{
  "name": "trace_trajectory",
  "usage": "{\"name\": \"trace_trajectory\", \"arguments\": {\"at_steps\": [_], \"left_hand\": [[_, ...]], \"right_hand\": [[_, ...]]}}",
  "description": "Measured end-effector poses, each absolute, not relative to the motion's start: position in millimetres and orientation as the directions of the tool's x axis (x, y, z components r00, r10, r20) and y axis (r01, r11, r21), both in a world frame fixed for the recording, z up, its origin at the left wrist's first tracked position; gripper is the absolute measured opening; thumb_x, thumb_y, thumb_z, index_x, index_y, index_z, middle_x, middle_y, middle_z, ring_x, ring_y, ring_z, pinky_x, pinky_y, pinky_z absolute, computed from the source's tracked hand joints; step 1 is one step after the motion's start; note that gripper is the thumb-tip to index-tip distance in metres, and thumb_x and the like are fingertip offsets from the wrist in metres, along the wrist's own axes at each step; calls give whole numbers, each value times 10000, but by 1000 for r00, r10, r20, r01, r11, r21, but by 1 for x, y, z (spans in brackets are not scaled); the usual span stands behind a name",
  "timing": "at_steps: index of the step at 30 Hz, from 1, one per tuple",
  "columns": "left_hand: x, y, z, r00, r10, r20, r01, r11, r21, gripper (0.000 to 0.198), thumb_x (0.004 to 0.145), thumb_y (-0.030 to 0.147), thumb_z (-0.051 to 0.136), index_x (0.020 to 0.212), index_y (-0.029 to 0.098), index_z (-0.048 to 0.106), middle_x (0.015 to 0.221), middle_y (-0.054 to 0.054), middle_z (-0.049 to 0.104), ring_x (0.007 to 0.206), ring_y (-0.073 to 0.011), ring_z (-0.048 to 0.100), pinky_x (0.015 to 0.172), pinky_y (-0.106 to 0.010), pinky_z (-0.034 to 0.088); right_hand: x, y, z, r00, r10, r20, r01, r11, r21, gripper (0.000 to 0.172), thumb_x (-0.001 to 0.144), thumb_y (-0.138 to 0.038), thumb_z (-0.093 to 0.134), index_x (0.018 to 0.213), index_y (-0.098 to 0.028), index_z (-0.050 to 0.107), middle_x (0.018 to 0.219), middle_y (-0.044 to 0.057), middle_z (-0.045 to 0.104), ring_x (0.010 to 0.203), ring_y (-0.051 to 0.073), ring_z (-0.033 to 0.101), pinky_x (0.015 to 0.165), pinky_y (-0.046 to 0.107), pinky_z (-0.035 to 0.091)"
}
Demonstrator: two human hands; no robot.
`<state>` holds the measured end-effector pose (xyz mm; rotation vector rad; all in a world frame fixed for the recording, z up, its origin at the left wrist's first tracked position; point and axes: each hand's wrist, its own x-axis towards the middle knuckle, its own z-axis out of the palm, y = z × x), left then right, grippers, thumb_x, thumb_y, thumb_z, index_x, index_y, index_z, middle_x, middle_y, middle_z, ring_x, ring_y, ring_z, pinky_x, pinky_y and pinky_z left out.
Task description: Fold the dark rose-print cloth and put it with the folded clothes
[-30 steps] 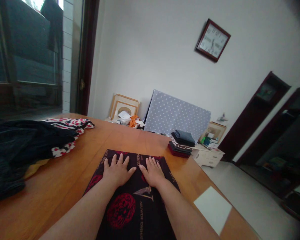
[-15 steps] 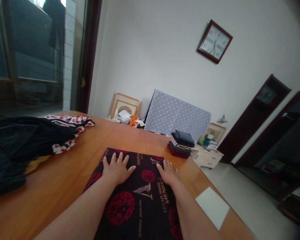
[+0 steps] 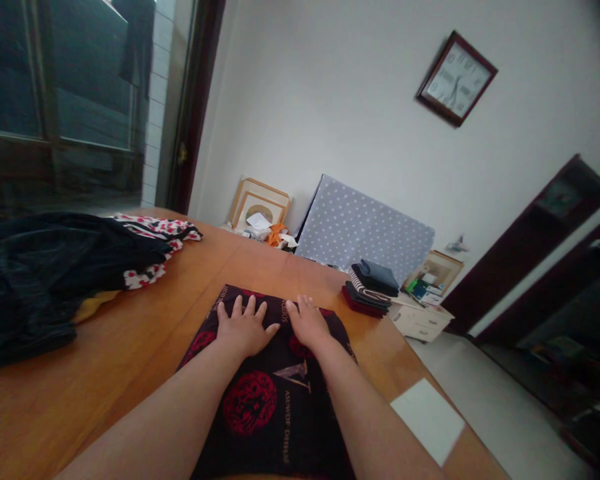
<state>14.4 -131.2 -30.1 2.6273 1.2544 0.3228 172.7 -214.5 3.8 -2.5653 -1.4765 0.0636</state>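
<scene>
A black cloth with red round prints and pale lettering (image 3: 270, 407) lies flat on the wooden table (image 3: 130, 353) in front of me. My left hand (image 3: 245, 327) rests palm down on its far left part, fingers spread. My right hand (image 3: 307, 323) lies flat beside it near the far edge of the cloth, fingers stretched out. The two hands are almost touching. Neither hand holds anything.
A heap of dark clothes (image 3: 40, 273) with a red-and-white patterned piece (image 3: 155, 233) covers the table's left. A folded stack of garments (image 3: 370, 290) sits at the far right edge. A white sheet (image 3: 427, 420) lies near the right edge. Beyond are a dotted panel (image 3: 365, 230) and a small drawer unit (image 3: 423, 320).
My right hand has slid back left across the cloth, from its right side to next to my left hand. The view has shifted slightly.
</scene>
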Motion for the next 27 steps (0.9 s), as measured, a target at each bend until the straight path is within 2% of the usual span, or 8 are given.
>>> {"name": "trace_trajectory", "arguments": {"at_steps": [2,5,8,12,16,22,27], "left_hand": [[14,-132,-29,617,782,88,742,-616,266,764,866,722,292,1515,330,387,1629,-59,235,1494,-433,104,1090,-754,-36],[13,-132,-27,619,783,70,750,-615,243,699,897,634,294,1517,324,384,1632,-44,229,1500,-416,99,1102,-742,-26],[13,-131,-28,618,781,83,746,-617,252,764,870,726,261,1515,335,385,1628,-51,244,1495,-430,105,1097,-748,-29],[15,-129,-32,619,780,97,740,-620,262,868,820,825,232,1519,332,378,1629,-61,239,1490,-447,99,1089,-756,-42],[15,-127,-33,620,780,86,741,-619,260,876,816,836,213,1522,340,369,1632,-57,233,1491,-447,92,1086,-760,-43],[16,-125,-34,621,779,88,743,-621,251,883,809,844,222,1524,344,362,1631,-59,238,1489,-449,100,1085,-763,-35],[15,-121,-34,626,773,103,738,-630,241,872,809,840,251,1514,343,384,1629,-63,250,1485,-443,127,1090,-760,-3]], "right_hand": [[149,-195,-4,357,931,73,910,-329,-250,796,978,-647,93,1547,-125,285,1619,124,247,1506,250,168,1204,424,134],[136,-181,-13,297,954,22,912,-277,-302,804,978,-645,54,1541,-127,303,1621,122,239,1508,251,158,1205,457,109],[153,-187,-18,348,937,-20,903,-340,-263,823,965,-674,71,1540,-137,310,1621,117,241,1510,254,146,1208,473,68],[197,-213,-18,471,881,-32,864,-469,-185,827,952,-699,110,1567,-161,239,1639,89,184,1517,245,105,1210,460,58],[228,-231,-20,601,797,-55,785,-602,-146,854,952,-690,96,1565,-110,228,1631,137,193,1518,241,101,1208,452,57],[233,-234,-25,688,725,33,721,-678,-145,905,944,-689,56,1565,-40,166,1639,181,108,1521,277,28,1204,476,27],[236,-234,-25,687,725,-37,714,-684,-150,935,931,-713,94,1553,-26,213,1626,192,168,1516,292,68,1204,478,63]]}}
